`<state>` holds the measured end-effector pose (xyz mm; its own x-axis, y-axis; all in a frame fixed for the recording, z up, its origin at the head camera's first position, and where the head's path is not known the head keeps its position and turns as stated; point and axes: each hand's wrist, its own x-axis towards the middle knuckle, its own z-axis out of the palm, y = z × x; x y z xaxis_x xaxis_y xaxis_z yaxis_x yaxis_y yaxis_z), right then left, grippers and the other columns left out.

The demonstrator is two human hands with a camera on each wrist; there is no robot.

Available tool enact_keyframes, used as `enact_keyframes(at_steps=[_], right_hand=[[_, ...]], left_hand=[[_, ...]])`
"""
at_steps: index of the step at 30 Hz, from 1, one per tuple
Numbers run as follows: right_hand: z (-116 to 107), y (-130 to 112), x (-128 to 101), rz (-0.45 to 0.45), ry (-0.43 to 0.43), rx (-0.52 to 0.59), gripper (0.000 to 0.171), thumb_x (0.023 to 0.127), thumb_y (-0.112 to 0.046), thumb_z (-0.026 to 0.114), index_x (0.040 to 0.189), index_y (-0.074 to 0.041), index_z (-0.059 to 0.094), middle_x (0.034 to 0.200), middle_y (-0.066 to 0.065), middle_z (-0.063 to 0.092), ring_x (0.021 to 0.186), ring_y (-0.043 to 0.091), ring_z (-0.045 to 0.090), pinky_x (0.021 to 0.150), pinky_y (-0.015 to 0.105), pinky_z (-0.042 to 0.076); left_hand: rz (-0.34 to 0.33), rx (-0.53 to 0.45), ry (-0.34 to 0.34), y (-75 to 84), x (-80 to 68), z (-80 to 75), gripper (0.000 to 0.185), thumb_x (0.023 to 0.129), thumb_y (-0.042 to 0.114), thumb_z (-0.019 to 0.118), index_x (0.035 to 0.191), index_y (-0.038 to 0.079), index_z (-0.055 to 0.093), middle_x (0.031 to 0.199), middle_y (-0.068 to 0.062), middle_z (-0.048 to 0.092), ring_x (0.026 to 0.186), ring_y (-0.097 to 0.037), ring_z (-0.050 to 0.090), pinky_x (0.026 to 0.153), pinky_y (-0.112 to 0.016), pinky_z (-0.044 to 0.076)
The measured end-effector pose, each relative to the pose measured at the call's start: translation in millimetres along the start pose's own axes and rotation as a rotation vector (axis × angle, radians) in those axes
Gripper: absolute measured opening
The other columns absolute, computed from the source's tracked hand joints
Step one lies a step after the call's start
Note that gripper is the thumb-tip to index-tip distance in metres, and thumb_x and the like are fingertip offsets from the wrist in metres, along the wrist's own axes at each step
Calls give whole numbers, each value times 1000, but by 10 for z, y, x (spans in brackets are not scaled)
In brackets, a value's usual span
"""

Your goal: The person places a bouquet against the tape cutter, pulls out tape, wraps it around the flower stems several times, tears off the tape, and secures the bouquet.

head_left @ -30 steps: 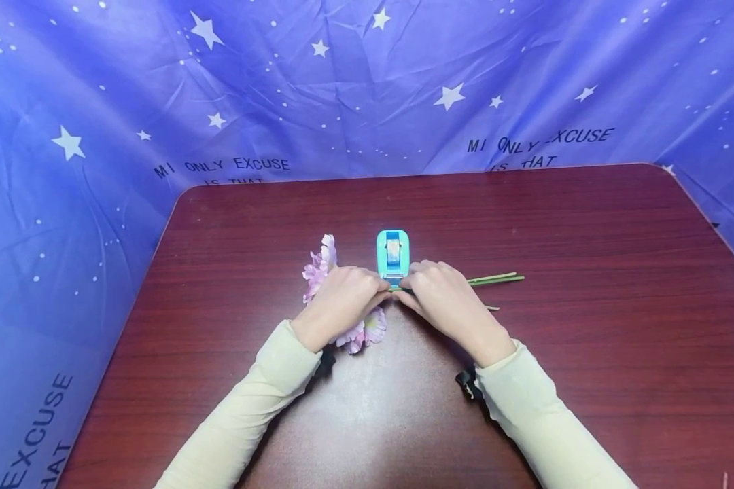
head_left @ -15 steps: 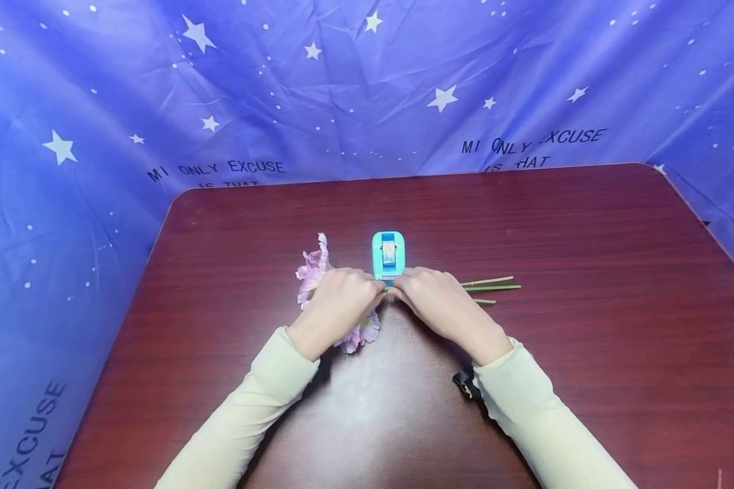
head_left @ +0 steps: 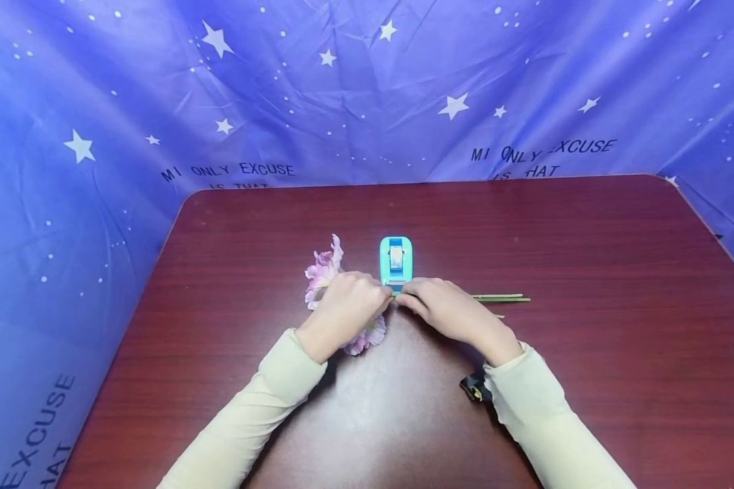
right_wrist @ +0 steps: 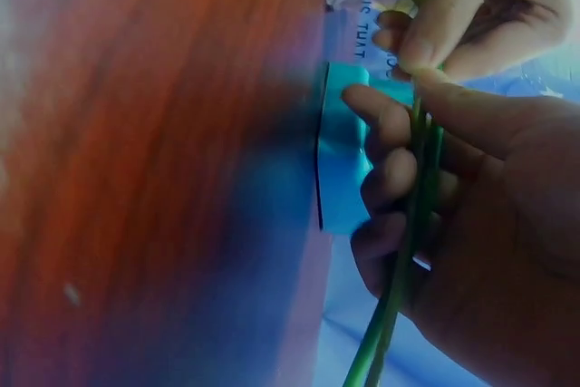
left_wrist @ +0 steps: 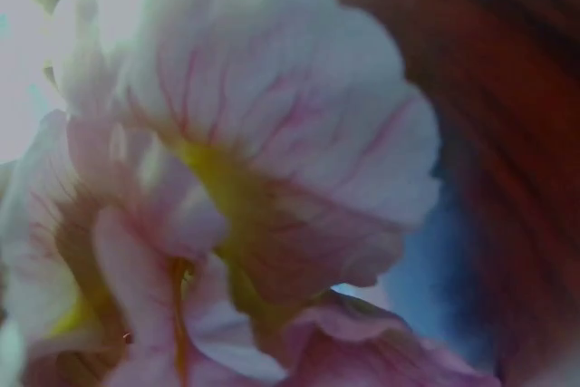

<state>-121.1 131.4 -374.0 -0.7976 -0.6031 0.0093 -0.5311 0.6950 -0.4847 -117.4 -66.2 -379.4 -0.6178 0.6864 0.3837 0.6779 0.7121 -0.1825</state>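
- Dark red tabletop (head_left: 587, 272), starry blue cloth (head_left: 367, 88) all round.
- My right hand (right_wrist: 471, 224) grips green stems (right_wrist: 403, 251); left hand (head_left: 345, 305) pinches them.
- Left wrist view: only pink petals (left_wrist: 272, 178).

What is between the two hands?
In the head view, only a short bit of green flower stems shows between left hand and right hand, before the tape dispenser.

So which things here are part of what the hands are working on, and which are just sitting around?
In use:
- flowers, gripped by the left hand
- green stems, held by the right hand
- tape dispenser, right behind both hands

Just there:
- table
- starry blue cloth behind it
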Motion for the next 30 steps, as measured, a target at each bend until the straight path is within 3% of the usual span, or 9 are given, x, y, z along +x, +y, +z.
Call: enact_keyframes(at_steps=[7,13,16,24,30], right_hand=[[-18,67,-4,-72,20,13,15,99,-21,61,95,-14,73,91,-3,68,84,13,64,81,39,53],[-16,73,2,-90,56,-35,21,98,-22,63,77,-18,65,77,-8,57,70,8,52,69,32,47],[-12,85,-1,-107,70,-55,22,97,-22,63,75,-19,64,76,-9,54,68,7,50,67,30,45],[-16,87,-31,-112,94,-58,15,97,-19,64,84,-17,71,86,-9,63,77,7,60,73,33,51],[-36,73,-48,-116,65,-44,19,97,-17,64,78,-17,67,85,-7,63,78,8,58,75,33,50]], left_hand=[[-12,-16,8,20,-21,1,25,77,5,73,62,21,62,54,9,56,49,-12,51,47,-27,43],[-23,-45,16,25,-18,8,19,81,12,74,65,20,65,58,8,60,51,-13,55,48,-28,45],[-44,-67,10,30,-9,5,17,84,17,75,68,20,69,59,8,63,52,-14,57,49,-28,46],[-78,-111,-63,49,22,-6,13,89,24,73,78,18,73,68,6,68,59,-14,62,55,-31,50],[-80,-160,-108,60,27,-20,12,90,22,71,81,15,73,72,5,69,65,-15,64,61,-31,53]])
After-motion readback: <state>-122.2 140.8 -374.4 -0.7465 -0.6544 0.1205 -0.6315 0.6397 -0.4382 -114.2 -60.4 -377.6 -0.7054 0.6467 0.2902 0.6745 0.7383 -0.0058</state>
